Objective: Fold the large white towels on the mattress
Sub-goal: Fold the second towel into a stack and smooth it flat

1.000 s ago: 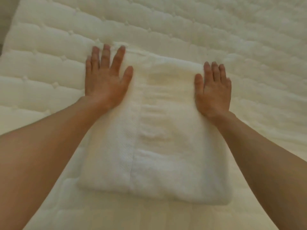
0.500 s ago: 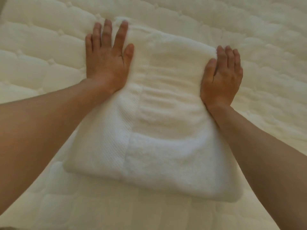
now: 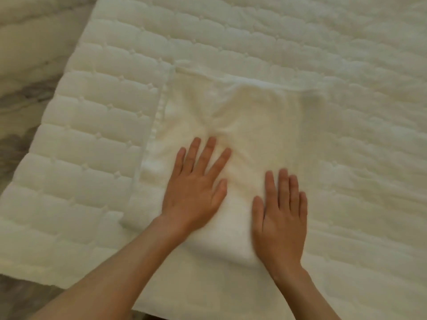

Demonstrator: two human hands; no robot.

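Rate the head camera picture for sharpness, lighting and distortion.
Head view: soft overall, motion smear on the right hand and the mattress at right; head view: warm, even light, no glare, faint shadow beside the left hand; head view: white towel barely stands out, quilt rows bow slightly.

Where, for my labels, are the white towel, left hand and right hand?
white towel (image 3: 254, 116): head view, bare upper face
left hand (image 3: 194, 192): head view, back of hand
right hand (image 3: 280, 218): head view, back of hand

Seemingly grey-veined marble floor (image 3: 23, 93)
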